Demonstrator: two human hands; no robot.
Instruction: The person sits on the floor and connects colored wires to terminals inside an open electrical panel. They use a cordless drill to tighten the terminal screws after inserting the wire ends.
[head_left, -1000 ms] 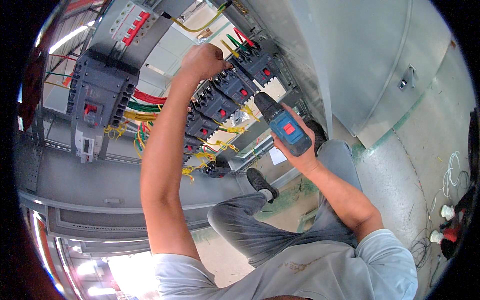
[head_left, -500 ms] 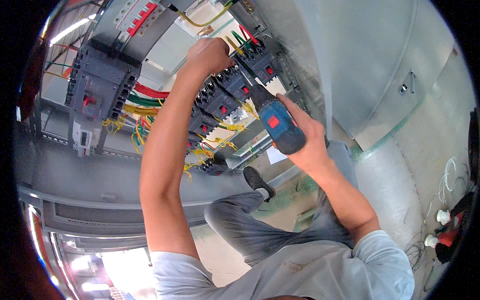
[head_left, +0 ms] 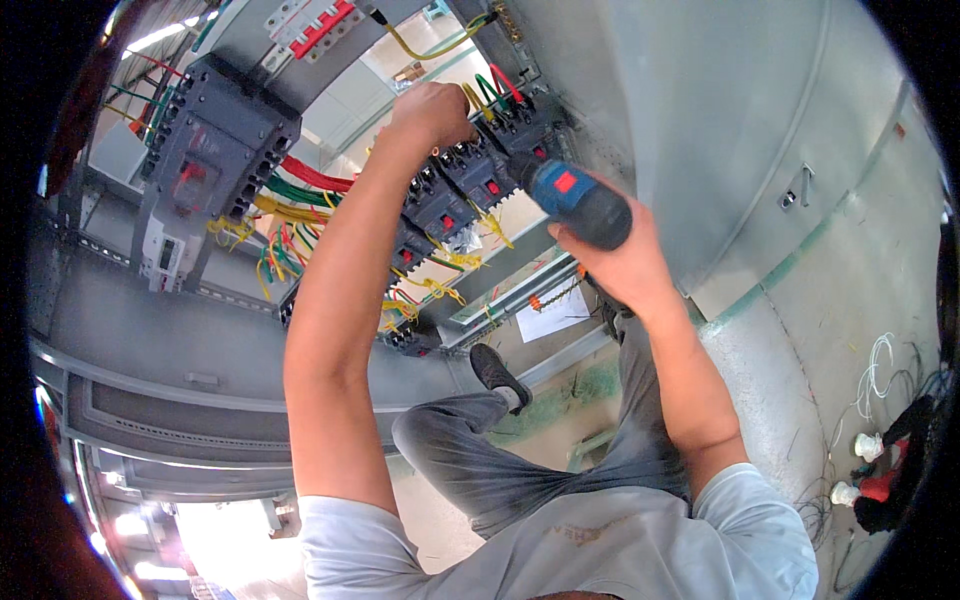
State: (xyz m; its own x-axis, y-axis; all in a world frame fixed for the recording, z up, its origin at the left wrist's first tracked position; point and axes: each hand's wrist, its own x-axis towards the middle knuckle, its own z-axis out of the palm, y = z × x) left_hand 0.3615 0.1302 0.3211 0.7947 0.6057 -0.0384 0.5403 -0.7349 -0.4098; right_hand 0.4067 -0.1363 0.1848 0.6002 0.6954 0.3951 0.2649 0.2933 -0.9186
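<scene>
L hand (head_left: 430,112) up at top terminals of breaker row (head_left: 438,212), fingers bunched, tips hidden, can't tell what's pinched; R hand (head_left: 638,262) clamped round drill (head_left: 592,208), front end up by far end of row, bit hidden so can't tell if it touches; edges: openings above & below row, grey door (head_left: 735,120) to the R w/ some room btwn it & drill; more room on row's lower side, above paper (head_left: 552,316); L side bounded by big breaker (head_left: 228,140) & its wires (head_left: 318,178), L forearm crossing in front of row; floor (head_left: 765,345) spreads R of R forearm; vs 0.5 s ago: drill higher & closer to far breaker, its bit visible then, covered now; L hand abt same spot on terminals; more of paper showing; whole view shifted a bit
</scene>
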